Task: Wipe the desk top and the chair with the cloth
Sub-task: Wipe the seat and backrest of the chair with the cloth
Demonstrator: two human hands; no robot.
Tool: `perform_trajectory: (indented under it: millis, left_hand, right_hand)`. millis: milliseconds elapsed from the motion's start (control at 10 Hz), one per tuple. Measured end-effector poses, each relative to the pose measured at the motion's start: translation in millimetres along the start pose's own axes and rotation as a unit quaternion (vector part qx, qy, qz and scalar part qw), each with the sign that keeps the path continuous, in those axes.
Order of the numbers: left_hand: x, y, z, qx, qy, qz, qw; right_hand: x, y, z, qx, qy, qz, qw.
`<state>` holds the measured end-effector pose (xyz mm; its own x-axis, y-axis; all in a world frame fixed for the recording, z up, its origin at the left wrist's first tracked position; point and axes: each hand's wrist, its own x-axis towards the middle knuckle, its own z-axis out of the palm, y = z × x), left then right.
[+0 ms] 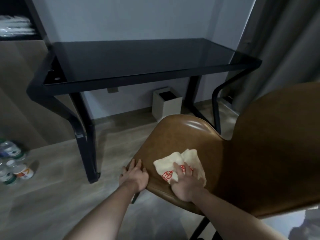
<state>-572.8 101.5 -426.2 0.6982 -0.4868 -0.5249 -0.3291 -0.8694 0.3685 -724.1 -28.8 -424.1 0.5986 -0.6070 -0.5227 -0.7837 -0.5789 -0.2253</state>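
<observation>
At lower centre, the cream printed cloth [180, 166] is pressed flat onto the brown chair seat [181, 135] by the right hand [186, 183], fingers spread for wiping; the seat edge is steadied by the left hand [134, 176], fingers straight. The black glass desk [138, 56] stands behind.

Desk top [138, 56] showing as dark glossy glass on a black metal frame [83, 135], chair [181, 135] gleaming in smooth brown leather-like upholstery, cloth [174, 159] looking soft cream terry, floor [52, 196] appearing matt wood-grain.
</observation>
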Motion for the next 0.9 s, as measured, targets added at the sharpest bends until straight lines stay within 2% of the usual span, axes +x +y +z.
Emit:
perform_trajectory:
  millis: [300,500,600,900]
  left_hand:
    - [14.0,-6.2,5.6,-0.035,-0.003,0.015,0.999]
    - [25.7,-9.5,8.6,-0.043,0.004,0.028,0.999]
    - [26.9,-10.1,9.0,-0.043,0.008,0.029,0.999]
    - [16.7,-8.6,6.4,-0.057,0.013,0.025,0.998]
  right_hand:
    - [47.1,-5.7,-20.8,0.037,0.054,0.082,0.995]
    - [111.2,15.4,-85.9,0.005,0.030,0.140,0.990]
    - [120.1,27.2,-96.3,0.000,0.041,0.152,0.988]
    - [66.7,29.0,-82.0,-0.059,0.025,0.196,0.979]
